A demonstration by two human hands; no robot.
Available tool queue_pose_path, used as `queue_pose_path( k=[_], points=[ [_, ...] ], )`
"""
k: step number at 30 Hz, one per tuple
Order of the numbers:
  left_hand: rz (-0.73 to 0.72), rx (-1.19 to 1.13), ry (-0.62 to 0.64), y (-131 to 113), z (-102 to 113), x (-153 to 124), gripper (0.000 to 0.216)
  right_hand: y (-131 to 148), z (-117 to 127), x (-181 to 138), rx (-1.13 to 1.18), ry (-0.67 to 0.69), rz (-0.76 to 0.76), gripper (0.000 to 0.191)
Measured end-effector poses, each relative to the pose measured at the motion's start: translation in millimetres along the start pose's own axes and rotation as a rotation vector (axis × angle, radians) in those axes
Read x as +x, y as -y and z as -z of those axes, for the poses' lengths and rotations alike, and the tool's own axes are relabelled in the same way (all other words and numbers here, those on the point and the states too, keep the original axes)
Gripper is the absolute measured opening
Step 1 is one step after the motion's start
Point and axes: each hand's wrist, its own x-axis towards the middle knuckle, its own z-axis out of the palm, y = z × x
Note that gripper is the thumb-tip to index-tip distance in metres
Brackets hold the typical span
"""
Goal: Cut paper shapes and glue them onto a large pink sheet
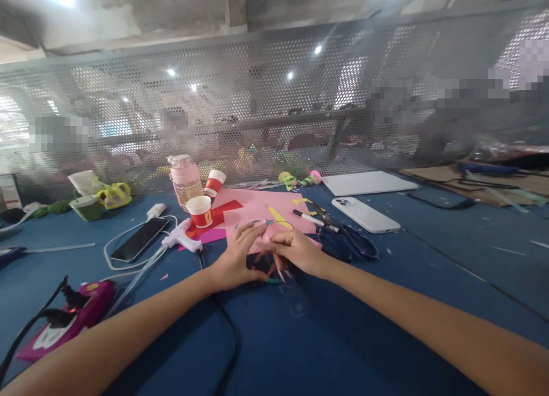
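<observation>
Grip: right hand (pixel 300 250) pinches a pink piece (pixel 270 231); left hand (pixel 232 261) curves alongside, hold unclear. Red paper (pixel 223 214), far left, lies cut; handwork appears unfinished.

The left hand (pixel 234 263) arches (its thumb (pixel 257 276) spread wide) beside the curled right hand (pixel 303 253).

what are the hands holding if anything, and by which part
The right hand appears to pinch a small pink piece by its near side. The left hand curves beside it; whether it grips anything cannot be told.
</observation>
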Motion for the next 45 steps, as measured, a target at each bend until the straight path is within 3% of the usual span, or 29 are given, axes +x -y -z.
queue_pose_path(
  k=[7, 14, 17, 23, 27, 30, 35, 40, 45],
  points=[
    [-0.151, 0.113, -0.125, -4.5, -1.1, 0.3, 0.035, 11.2, -2.9, -5.7, 0.161, 0.078, -0.038, 0.04],
    [-0.17, 0.16, -0.126, -15.5, 4.7, 5.3, 0.016, 19.0, -2.7, -8.5, 0.154, 0.007, 0.002, 0.032],
    [-0.171, 0.156, -0.185, -15.4, 4.2, 6.1, 0.017, 18.2, -1.4, -6.8, 0.077, -0.103, 0.066, 0.032],
    [-0.174, 0.153, -0.224, -14.1, 3.2, 7.4, 0.02, 17.8, 5.6, -5.7, -0.262, -0.524, 0.33, 0.029],
    [-0.1, 0.018, -0.207, -17.4, 6.4, 7.0, 0.017, 14.3, 17.2, -4.0, -0.632, -0.602, 0.493, 0.033],
    [0.112, -0.245, -0.153, -17.6, 9.2, 6.7, 0.02, 7.6, 24.9, -2.2, -0.845, -0.552, 0.499, 0.036],
    [0.496, -0.942, -0.069, -7.4, 11.6, 9.5, 0.035, -4.2, 31.5, -0.5, -1.059, -0.38, 0.492, 0.039],
    [0.695, -1.392, -0.177, -5.1, 19.2, 13.1, 0.027, -8.5, 32.7, 1.4, -1.096, -0.131, 0.527, 0.039],
    [0.819, -1.573, -0.337, -6.8, 26.2, 16.1, 0.025, -9.6, 30.4, 1.9, -1.052, 0.03, 0.569, 0.037]
  ],
)
